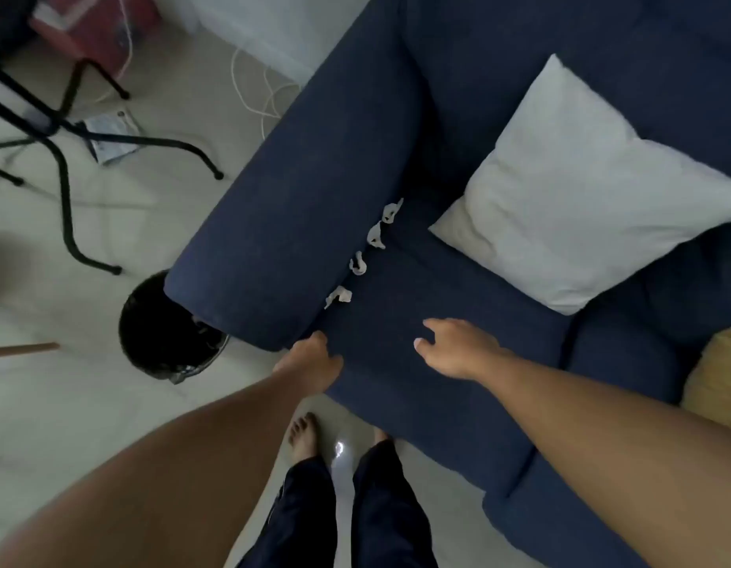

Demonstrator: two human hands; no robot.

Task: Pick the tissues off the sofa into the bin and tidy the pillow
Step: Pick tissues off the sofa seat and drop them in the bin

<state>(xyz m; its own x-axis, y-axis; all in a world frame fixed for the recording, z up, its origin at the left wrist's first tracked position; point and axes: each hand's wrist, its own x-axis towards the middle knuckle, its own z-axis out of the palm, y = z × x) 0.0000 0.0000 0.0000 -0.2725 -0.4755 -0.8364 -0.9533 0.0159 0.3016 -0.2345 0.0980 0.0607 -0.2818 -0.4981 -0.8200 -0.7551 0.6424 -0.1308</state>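
Note:
Several crumpled white tissues lie in a row on the dark blue sofa, along the crease beside the armrest; the nearest tissue is just beyond my hands, the farthest tissue deeper in. A white pillow lies askew on the seat against the backrest. A black bin stands on the floor, partly under the armrest's front end. My left hand rests at the seat's front edge by the armrest, holding nothing. My right hand hovers open over the seat cushion, fingers spread.
The armrest separates the seat from the bin. Black stool and table legs stand on the pale floor at left, with white cables and a paper packet. A yellow cushion sits at the right edge. My bare feet stand against the sofa front.

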